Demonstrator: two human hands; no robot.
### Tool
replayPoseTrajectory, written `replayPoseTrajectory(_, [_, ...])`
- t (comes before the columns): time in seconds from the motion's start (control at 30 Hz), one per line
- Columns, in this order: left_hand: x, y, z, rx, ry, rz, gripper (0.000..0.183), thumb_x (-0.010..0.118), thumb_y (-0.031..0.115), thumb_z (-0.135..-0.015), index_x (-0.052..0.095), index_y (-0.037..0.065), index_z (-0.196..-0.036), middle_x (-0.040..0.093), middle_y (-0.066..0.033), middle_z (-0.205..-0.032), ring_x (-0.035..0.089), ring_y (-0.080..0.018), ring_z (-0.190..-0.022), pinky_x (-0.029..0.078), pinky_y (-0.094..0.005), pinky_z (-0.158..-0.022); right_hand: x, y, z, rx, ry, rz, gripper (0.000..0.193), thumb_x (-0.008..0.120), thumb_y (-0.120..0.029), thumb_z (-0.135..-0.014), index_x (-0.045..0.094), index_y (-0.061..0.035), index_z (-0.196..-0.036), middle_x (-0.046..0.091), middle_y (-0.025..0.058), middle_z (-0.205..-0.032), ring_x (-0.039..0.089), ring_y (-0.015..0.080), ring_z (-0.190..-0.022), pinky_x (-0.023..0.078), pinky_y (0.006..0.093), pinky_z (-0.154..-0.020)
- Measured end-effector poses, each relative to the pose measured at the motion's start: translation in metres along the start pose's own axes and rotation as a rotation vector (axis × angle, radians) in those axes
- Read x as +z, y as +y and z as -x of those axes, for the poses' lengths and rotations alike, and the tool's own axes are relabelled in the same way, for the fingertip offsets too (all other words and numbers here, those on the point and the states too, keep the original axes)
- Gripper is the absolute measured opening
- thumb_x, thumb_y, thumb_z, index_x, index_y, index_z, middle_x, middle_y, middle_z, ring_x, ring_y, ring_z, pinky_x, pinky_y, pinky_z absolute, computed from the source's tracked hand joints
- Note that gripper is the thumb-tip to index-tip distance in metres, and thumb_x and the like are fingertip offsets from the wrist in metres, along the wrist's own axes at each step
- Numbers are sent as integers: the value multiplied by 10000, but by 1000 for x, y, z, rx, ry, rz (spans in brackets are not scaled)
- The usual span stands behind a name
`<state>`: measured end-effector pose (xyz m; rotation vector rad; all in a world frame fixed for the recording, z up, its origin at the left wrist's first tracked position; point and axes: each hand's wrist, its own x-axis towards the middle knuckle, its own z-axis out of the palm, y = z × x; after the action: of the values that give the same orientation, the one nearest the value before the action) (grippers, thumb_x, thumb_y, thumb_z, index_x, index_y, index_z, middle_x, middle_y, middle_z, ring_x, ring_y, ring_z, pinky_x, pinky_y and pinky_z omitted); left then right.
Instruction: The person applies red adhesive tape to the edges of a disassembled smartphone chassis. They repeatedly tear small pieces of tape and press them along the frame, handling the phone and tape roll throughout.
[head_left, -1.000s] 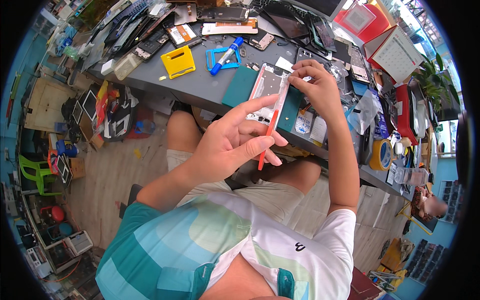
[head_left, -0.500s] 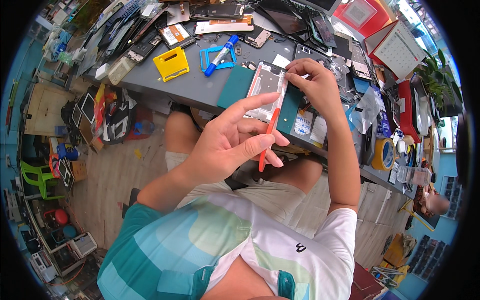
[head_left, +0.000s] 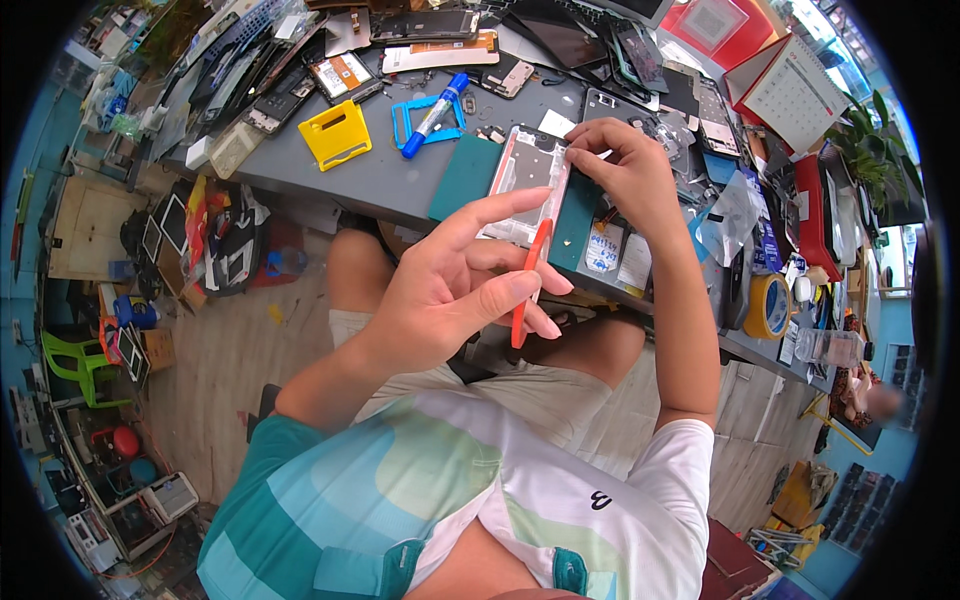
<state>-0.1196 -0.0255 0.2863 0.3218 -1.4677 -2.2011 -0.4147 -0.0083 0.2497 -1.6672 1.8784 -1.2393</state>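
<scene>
A phone frame (head_left: 527, 165) with a grey middle plate and pale edges lies on a dark green mat (head_left: 466, 178) at the desk's front edge. My left hand (head_left: 450, 285) is over its near end, holding a slim orange-red tool (head_left: 533, 275) between thumb and fingers. The left index finger stretches out to the frame's lower right side. My right hand (head_left: 625, 165) bends over the frame's upper right edge, thumb and index finger pinched together there. What lies between those fingertips is too small to tell.
A yellow plastic holder (head_left: 335, 135), a blue marker (head_left: 435, 115) and a light-blue bracket (head_left: 407, 122) lie left of the mat. Phone parts crowd the back of the desk. At right are a tape roll (head_left: 768, 306), a red case (head_left: 818, 215) and a desk calendar (head_left: 795, 95).
Both hands keep nearly the same pose at the phone frame. The view has shifted slightly, and the orange-red tool sits a little further left in it.
</scene>
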Motion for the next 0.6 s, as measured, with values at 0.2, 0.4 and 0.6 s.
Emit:
replayPoseTrajectory(0.2, [0, 1, -1, -9, 1, -8, 662, 609, 72, -1129, 293, -56, -1696, 770, -296, -1232, 838, -317, -936, 660, -406, -899, 0, 2, 1, -33, 12, 16, 122, 816, -104, -938, 808, 12, -974, 831, 82, -1142, 774, 192, -933, 617, 338, -796])
replayPoseTrajectory(0.4, [1, 1, -1, -19, -1, -1, 667, 614, 73, -1127, 293, -58, -1696, 772, -292, -1232, 838, -318, -941, 658, -401, -902, 0, 4, 0, -57, 14, 23, 122, 817, -102, -936, 808, 11, -981, 831, 86, -1131, 776, 189, -916, 616, 335, -774])
replayPoseTrajectory(0.6, [0, 0, -1, -51, -13, 16, 682, 626, 89, -1129, 288, -38, -1707, 765, -289, -1252, 834, -328, -961, 658, -417, -915, 0, 8, 1, -49, 8, -3, 116, 814, -86, -931, 798, 14, -989, 825, 84, -1117, 773, 184, -907, 611, 327, -762])
